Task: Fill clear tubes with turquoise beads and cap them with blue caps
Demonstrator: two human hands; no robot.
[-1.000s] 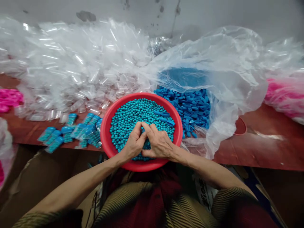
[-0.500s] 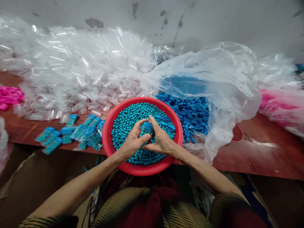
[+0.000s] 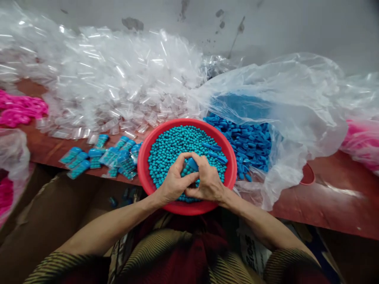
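Over a red basin [image 3: 143, 165] filled with small turquoise beads [image 3: 166, 154], my two hands meet. Between them is a small clear container of beads with a blue cap [image 3: 192, 164], partly hidden by fingers. My left hand [image 3: 177, 180] is closed around its left side, with the thumb across the front. The fingers of my right hand [image 3: 207, 179] curl over the blue cap and grip it from the right. Several loose blue caps [image 3: 217, 153] lie on the beads at the basin's right side.
Filled, capped containers [image 3: 78, 161] lie left of the basin at the table's edge. Behind them is a heap of clear empty containers [image 3: 118, 83]. A plastic bag [image 3: 308, 102] spills blue caps [image 3: 251, 144] at right. Pink pieces [image 3: 22, 108] lie far left. An open cardboard box [image 3: 59, 209] stands below.
At first the hands covered what they held; then the capped container showed upright between them. Now it is tilted, and my right fingers have closed over its cap. The view has shifted slightly.
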